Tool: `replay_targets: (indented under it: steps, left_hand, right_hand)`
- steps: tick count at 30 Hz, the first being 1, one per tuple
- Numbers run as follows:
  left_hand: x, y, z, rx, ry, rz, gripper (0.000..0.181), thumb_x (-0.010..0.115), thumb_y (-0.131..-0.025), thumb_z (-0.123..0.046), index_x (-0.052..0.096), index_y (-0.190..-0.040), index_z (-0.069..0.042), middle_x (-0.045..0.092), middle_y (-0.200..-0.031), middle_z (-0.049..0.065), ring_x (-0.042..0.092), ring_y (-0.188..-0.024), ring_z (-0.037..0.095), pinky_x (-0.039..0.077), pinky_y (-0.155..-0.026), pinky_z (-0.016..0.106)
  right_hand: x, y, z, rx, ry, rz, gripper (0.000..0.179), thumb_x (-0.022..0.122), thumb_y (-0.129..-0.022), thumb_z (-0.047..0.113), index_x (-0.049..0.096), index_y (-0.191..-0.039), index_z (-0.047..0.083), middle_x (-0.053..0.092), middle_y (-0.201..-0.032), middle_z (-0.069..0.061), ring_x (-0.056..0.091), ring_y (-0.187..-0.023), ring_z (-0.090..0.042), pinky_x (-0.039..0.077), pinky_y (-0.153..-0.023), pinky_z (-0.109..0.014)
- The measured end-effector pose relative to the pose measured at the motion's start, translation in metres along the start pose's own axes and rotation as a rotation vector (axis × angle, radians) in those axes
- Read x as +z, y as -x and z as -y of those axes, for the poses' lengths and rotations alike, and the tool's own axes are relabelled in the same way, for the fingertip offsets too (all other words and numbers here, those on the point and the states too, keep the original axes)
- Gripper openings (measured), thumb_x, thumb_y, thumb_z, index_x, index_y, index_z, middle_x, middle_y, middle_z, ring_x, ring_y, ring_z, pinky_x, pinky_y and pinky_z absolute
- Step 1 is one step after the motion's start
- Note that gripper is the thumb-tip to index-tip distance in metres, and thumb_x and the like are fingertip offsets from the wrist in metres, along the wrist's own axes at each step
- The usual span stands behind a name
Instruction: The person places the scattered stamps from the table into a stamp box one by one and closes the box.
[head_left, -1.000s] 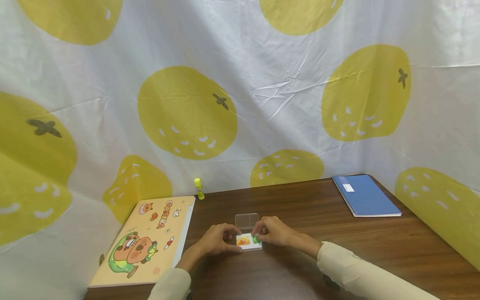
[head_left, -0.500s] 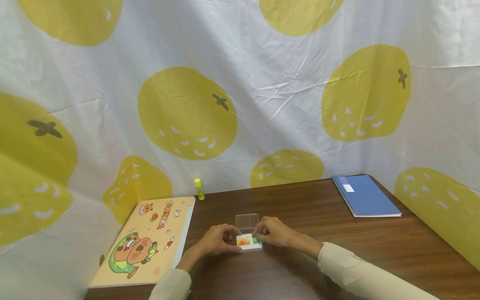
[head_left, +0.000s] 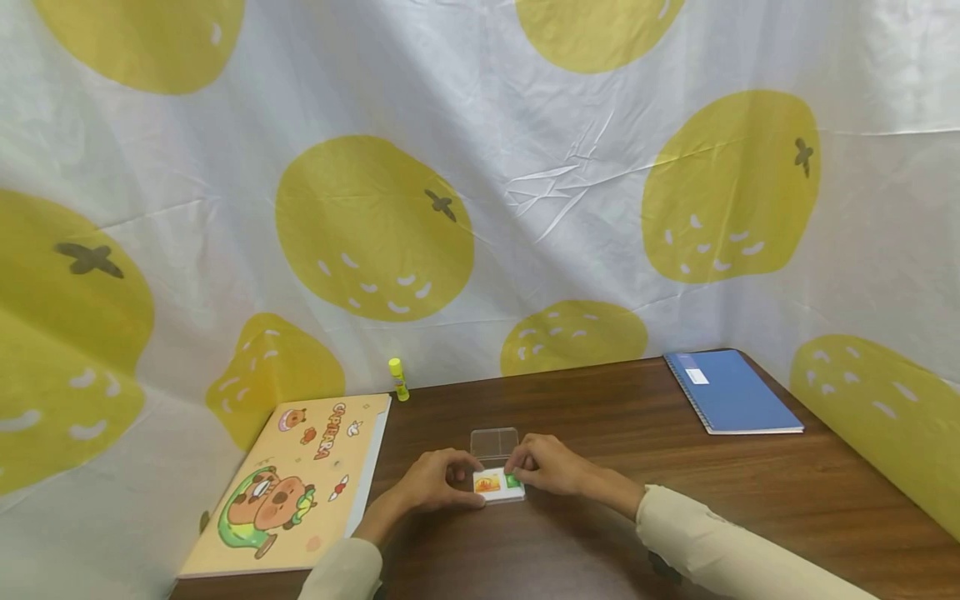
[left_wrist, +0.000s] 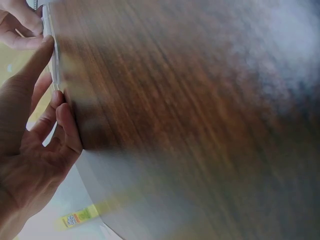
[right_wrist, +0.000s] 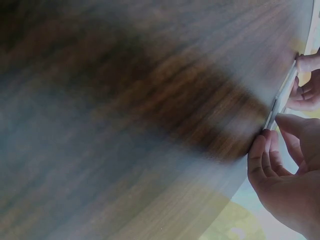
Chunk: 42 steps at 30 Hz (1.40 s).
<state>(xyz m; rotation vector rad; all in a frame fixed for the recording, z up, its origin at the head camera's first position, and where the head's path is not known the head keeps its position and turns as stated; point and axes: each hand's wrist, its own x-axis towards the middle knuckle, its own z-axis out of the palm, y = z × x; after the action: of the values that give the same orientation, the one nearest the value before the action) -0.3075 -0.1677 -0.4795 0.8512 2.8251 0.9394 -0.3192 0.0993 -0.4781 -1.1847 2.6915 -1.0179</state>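
In the head view a small clear plastic case (head_left: 504, 500) lies on the table with its transparent lid (head_left: 493, 442) folded back. White cards fill it: an orange picture card (head_left: 487, 482) on the left and a green picture card (head_left: 512, 481) on the right. My left hand (head_left: 437, 479) holds the case's left end between thumb and fingers. At the right end, my right hand (head_left: 551, 463) pinches at the green card, its fingertips covering part of it. Both wrist views show the case edge-on, with the left hand (left_wrist: 40, 160) and right hand (right_wrist: 290, 185) at it.
A capybara folder (head_left: 300, 483) lies at the left of the brown wooden table (head_left: 585, 400). A yellow-green glue stick (head_left: 399, 380) stands behind it. To the back right is a blue spiral notebook (head_left: 735, 392). A fruit-print curtain (head_left: 525, 233) surrounds the table.
Almost nothing moves. Both hands keep their places at the case, and the right fingertips shift only very slightly over the green card.
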Motion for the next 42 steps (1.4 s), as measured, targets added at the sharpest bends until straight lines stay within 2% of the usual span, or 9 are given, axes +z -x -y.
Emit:
replay_targets:
  steps: [20,28,36,42]
  left_hand:
    - [0.003,-0.002,0.001,-0.002,0.035,0.006,0.043,0.091,-0.079,-0.034,0.076,-0.114,-0.014,0.064,-0.092,0.000,0.055,-0.085,0.017,0.044,-0.073,0.030]
    - [0.004,-0.002,0.002,-0.011,0.060,0.006,0.041,0.088,-0.083,-0.036,0.077,-0.116,-0.014,0.063,-0.090,0.000,0.055,-0.082,0.015,0.043,-0.070,0.028]
    - [-0.002,-0.001,0.004,0.025,0.145,-0.013,0.036,0.081,-0.092,-0.028,0.076,-0.122,-0.009,0.065,-0.084,-0.001,0.056,-0.073,0.011,0.045,-0.063,0.024]
    - [-0.006,-0.003,0.011,-0.034,0.223,-0.011,0.030,0.074,-0.098,-0.029,0.075,-0.123,-0.012,0.071,-0.092,0.003,0.059,-0.067,0.011,0.051,-0.057,0.026]
  right_hand:
    - [-0.001,0.003,0.000,0.003,0.015,-0.016,0.010,0.070,-0.096,0.002,0.078,-0.102,0.005,0.061,-0.096,-0.004,0.053,-0.082,-0.006,0.049,-0.069,-0.021]
    - [-0.001,0.005,0.001,-0.009,0.014,-0.016,0.011,0.069,-0.096,0.000,0.077,-0.102,0.004,0.062,-0.097,-0.006,0.055,-0.082,-0.010,0.049,-0.069,-0.021]
    - [0.000,0.002,0.000,-0.054,0.045,-0.028,0.010,0.070,-0.097,0.003,0.077,-0.102,0.007,0.063,-0.094,-0.003,0.056,-0.082,-0.008,0.050,-0.071,-0.021]
    - [-0.003,-0.002,-0.004,-0.057,0.053,-0.045,0.009,0.071,-0.095,0.003,0.078,-0.100,0.007,0.068,-0.093,-0.002,0.057,-0.080,-0.005,0.051,-0.071,-0.021]
